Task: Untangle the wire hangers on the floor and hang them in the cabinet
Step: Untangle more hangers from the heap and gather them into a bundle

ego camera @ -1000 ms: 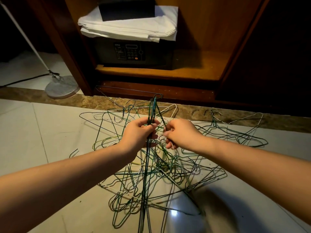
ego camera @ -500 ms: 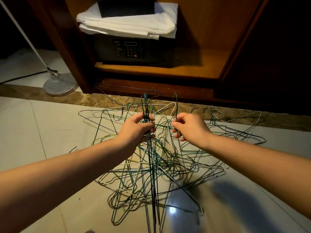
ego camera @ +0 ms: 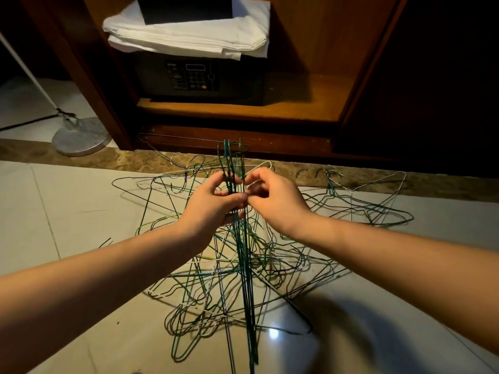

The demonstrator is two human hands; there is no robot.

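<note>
While most of the wire hangers lie as a tangled heap (ego camera: 205, 300) on the tiled floor (ego camera: 67, 211), with a smaller cluster (ego camera: 364, 206) off to the right, the untangling step is in hand. The left hand (ego camera: 213, 203) grips a bunch of green wire hangers (ego camera: 244, 265) by their necks, hooks (ego camera: 229, 155) pointing up and lower ends trailing into the heap. The right hand (ego camera: 275, 201), fingers curled, appears to pinch a wire of that bunch just beside the left fingers. The cabinet (ego camera: 297, 103) stands open beyond, holding a safe (ego camera: 194, 76) topped with folded white linen (ego camera: 189, 36); no hanging rail is in view. The next move probably calls for lifting the bunch straight up while easing snagged loops free, since pulling sideways would likely drag the heap along.
</note>
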